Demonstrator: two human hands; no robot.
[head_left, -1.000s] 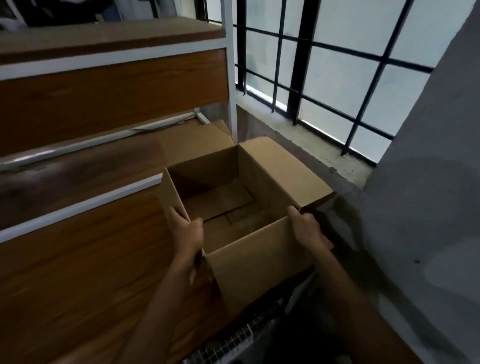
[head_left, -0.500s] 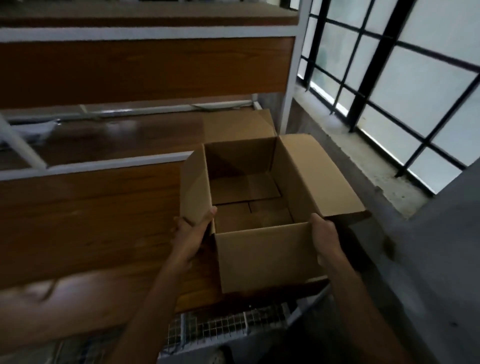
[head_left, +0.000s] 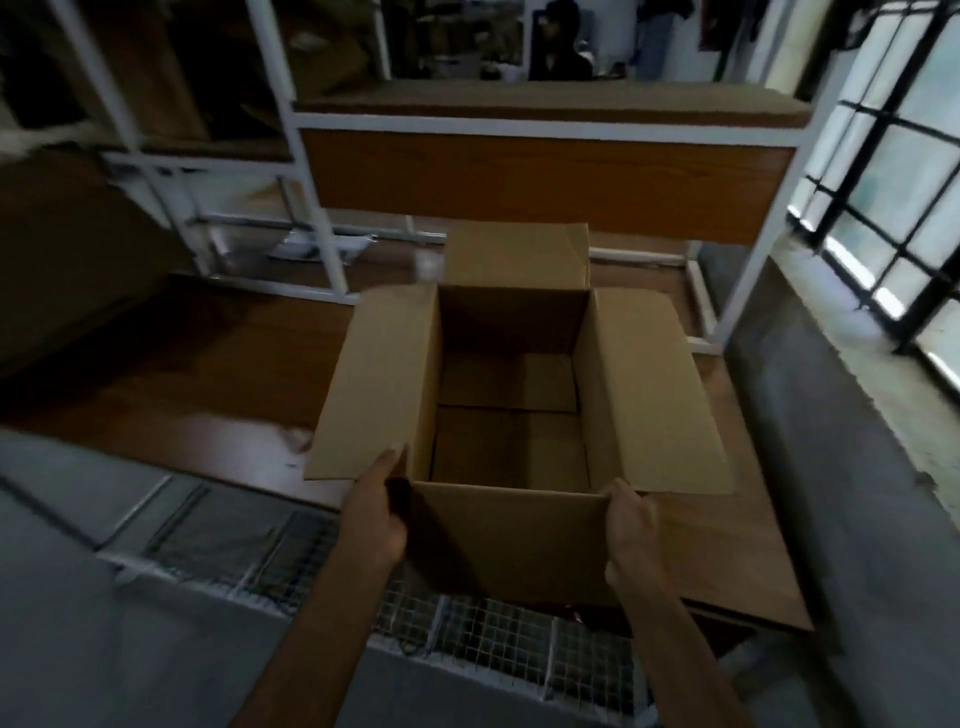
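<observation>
An open brown cardboard box (head_left: 511, 540) sits on a low wooden surface (head_left: 197, 364), its top flaps spread out to the left, right and far side. Nothing lies inside it; only the folded bottom flaps show. My left hand (head_left: 376, 512) grips the box's near left corner, the thumb up against the left flap. At the near right corner, my right hand (head_left: 631, 532) curls its fingers round the edge of the front wall.
A wire mesh panel (head_left: 467, 629) lies below the box by the grey floor. White-framed wooden shelving (head_left: 545, 166) stands behind. A barred window (head_left: 893, 208) and concrete ledge run along the right. A person (head_left: 558, 44) is far behind the shelves.
The box has swung round to face me squarely and its left flap has folded outward. My view has lifted and turned left, showing more shelving. Both hands stay on the near corners.
</observation>
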